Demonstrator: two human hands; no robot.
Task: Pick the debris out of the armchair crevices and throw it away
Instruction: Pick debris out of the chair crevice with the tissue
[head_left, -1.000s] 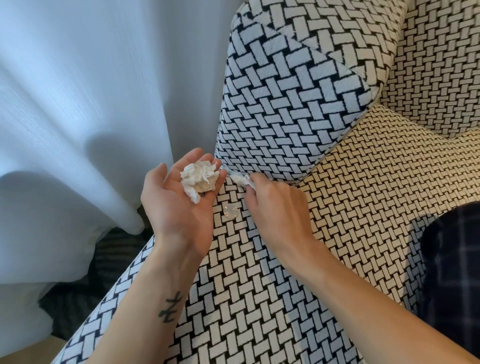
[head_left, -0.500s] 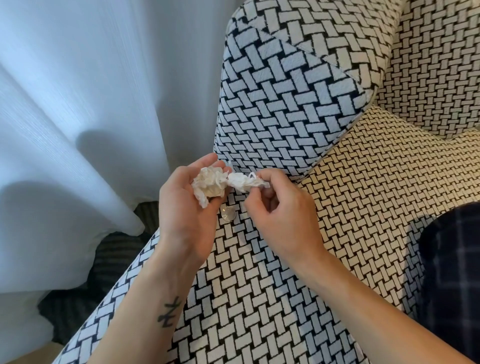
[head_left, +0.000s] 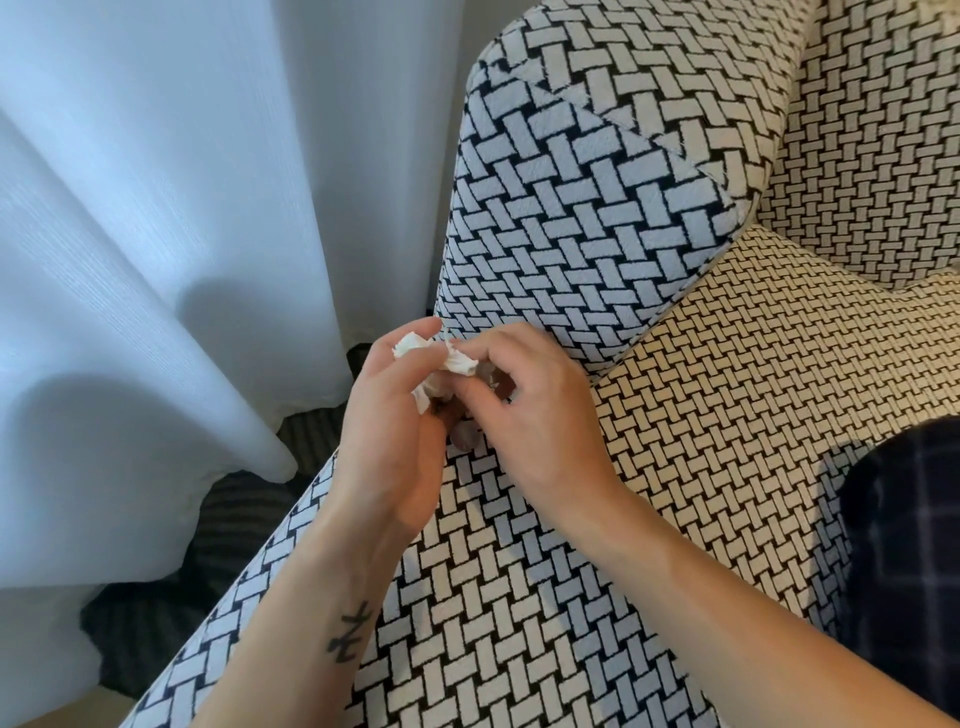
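Note:
Over the front left corner of the black-and-white woven armchair seat (head_left: 519, 597), my left hand (head_left: 395, 431) cups a crumpled white tissue wad (head_left: 410, 345), its fingers curled round it. My right hand (head_left: 530, 410) meets it from the right and pinches a second white tissue scrap (head_left: 460, 364) against the wad. A small round coin-like piece (head_left: 464, 435) lies on the seat just below my fingers, partly hidden by them. The crevice between seat and armrest (head_left: 587, 218) runs right behind my hands.
A white curtain (head_left: 156, 234) hangs on the left, close to the armrest. Dark striped fabric (head_left: 171, 592) lies on the floor below it. A dark plaid cloth (head_left: 904, 545) lies on the seat at the right. The chair back (head_left: 878, 130) rises at top right.
My right hand has pulled the tissue scrap from the crevice and brought it to my left hand. The left fingers have curled over the wad.

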